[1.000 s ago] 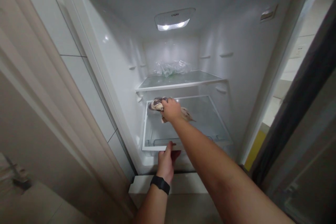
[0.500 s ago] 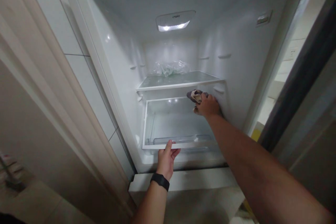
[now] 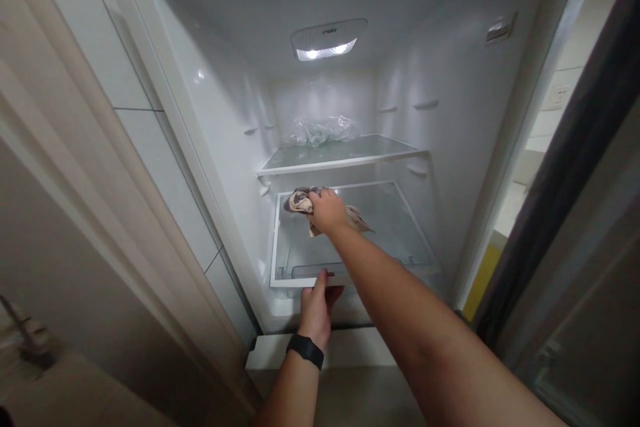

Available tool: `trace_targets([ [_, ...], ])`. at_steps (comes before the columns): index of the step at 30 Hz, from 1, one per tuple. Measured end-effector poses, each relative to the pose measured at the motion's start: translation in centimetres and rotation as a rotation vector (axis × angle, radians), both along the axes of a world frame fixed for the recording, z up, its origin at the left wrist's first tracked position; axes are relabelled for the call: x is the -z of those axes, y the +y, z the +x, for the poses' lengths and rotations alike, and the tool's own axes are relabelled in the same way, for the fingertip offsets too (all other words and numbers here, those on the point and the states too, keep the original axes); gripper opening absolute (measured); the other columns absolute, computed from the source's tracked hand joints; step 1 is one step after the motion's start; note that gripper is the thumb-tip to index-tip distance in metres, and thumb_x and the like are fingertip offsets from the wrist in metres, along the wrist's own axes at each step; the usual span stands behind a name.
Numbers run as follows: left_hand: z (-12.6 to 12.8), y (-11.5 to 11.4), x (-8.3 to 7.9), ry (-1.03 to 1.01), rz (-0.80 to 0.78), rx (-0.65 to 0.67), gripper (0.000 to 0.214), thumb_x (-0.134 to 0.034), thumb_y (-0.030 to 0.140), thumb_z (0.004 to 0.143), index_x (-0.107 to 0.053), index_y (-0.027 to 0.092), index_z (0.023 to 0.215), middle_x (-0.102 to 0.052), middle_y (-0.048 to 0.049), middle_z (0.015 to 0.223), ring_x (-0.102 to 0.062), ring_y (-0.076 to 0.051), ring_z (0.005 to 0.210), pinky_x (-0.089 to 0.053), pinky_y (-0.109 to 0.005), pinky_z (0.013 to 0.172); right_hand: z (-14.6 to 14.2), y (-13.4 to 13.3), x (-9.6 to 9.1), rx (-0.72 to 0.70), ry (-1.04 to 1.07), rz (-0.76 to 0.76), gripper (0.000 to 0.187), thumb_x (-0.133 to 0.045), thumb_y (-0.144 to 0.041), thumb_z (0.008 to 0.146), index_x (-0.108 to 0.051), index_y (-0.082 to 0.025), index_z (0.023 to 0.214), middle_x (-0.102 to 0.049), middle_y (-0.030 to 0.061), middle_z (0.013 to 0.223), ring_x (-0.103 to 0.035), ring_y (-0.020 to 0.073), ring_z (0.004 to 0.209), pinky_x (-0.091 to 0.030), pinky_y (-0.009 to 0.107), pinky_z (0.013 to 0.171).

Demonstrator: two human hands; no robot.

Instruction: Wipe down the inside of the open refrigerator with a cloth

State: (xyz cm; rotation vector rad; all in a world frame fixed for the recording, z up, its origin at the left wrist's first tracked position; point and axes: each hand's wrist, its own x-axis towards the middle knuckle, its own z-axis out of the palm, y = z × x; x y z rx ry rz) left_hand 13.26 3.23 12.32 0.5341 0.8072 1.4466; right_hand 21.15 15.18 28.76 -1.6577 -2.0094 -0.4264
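My right hand [image 3: 327, 210] is closed around a bunched cloth [image 3: 301, 201], patterned in cream and dark grey. It presses the cloth onto the lower glass shelf [image 3: 385, 213] of the fridge, near the shelf's back left part. A loose end of the cloth hangs out to the right of my fingers. My left hand [image 3: 317, 300], with a black band on its wrist, grips the white front edge of that same shelf, thumb on top and fingers underneath. My right forearm hides part of the shelf's front edge.
Above is another glass shelf [image 3: 345, 152] with a crumpled clear plastic bag [image 3: 325, 130] on it. A lit lamp [image 3: 327, 43] sits in the fridge ceiling. The open fridge door [image 3: 565, 213] stands to the right, a tiled wall [image 3: 165, 177] to the left.
My right hand has swept the cloth leftward across the lower shelf, from the right side wall to the back left. My left hand stays on the front edge.
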Motion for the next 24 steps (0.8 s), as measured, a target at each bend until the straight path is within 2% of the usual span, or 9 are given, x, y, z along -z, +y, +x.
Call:
trace_targets([
  [3,0.0,0.1,0.1,0.006,-0.005,-0.001,0.047,-0.092,0.047,0.07,-0.073,0.012,0.094,-0.076,-0.0061,0.083,-0.07,-0.015,0.068,-0.062,-0.031,0.071,-2.8,0.0,0.0,-0.113,-0.048,-0.015,0.046,-0.074,-0.045,0.087,-0.062,-0.032,0.129,-0.064,0.0072,0.133,-0.053,0.028,0.127,-0.047,0.04,0.101],
  [5,0.0,0.1,0.0,0.003,-0.004,-0.009,0.046,-0.092,0.047,0.07,-0.072,0.013,0.094,-0.077,-0.0067,0.087,-0.07,-0.015,0.069,-0.063,-0.03,0.071,-2.3,0.1,-0.1,-0.132,-0.059,-0.021,0.047,-0.076,-0.045,0.085,-0.062,-0.034,0.128,-0.064,0.0048,0.133,-0.054,0.0262,0.127,-0.048,0.038,0.099],
  [8,0.0,-0.1,-0.2,-0.01,0.007,-0.003,0.046,-0.091,0.049,0.072,-0.072,0.011,0.092,-0.077,-0.0089,0.089,-0.073,-0.016,0.075,-0.064,-0.03,0.073,2.1,0.2,-0.5,-0.018,-0.016,-0.017,0.042,-0.072,-0.041,0.088,-0.062,-0.032,0.127,-0.064,0.0072,0.13,-0.055,0.0272,0.123,-0.048,0.037,0.096],
  [13,0.0,-0.4,-0.3,-0.026,0.012,0.022,0.045,-0.09,0.047,0.075,-0.073,0.009,0.093,-0.077,-0.0094,0.085,-0.076,-0.018,0.078,-0.067,-0.033,0.08,12.6,-1.0,-0.5,0.35,0.126,0.014,0.048,-0.062,-0.038,0.094,-0.054,-0.018,0.137,-0.057,0.021,0.133,-0.051,0.0363,0.123,-0.046,0.045,0.092],
  [15,0.0,-0.3,-0.3,-0.032,0.01,0.025,0.044,-0.09,0.046,0.075,-0.073,0.009,0.093,-0.077,-0.0096,0.085,-0.076,-0.018,0.078,-0.068,-0.034,0.08,15.0,-1.5,-0.2,0.412,0.146,0.01,0.048,-0.063,-0.04,0.094,-0.054,-0.018,0.136,-0.057,0.0208,0.132,-0.051,0.0357,0.123,-0.046,0.044,0.091],
  [20,0.0,-0.1,-0.1,-0.045,0.015,0.022,0.04,-0.089,0.044,0.077,-0.073,0.01,0.092,-0.078,-0.0086,0.086,-0.077,-0.018,0.079,-0.068,-0.034,0.08,15.9,-3.3,1.6,0.414,0.143,0.013,0.049,-0.065,-0.043,0.092,-0.056,-0.025,0.137,-0.058,0.0157,0.132,-0.053,0.0329,0.122,-0.047,0.04,0.089],
  [24,0.0,-0.2,-0.3,-0.057,0.011,0.037,0.037,-0.087,0.041,0.08,-0.073,0.009,0.093,-0.078,-0.0097,0.086,-0.076,-0.018,0.079,-0.068,-0.033,0.081,15.1,-6.6,4.0,0.402,0.122,0.018,0.047,-0.07,-0.041,0.089,-0.059,-0.026,0.132,-0.06,0.0144,0.129,-0.055,0.0326,0.121,-0.048,0.04,0.089],
])
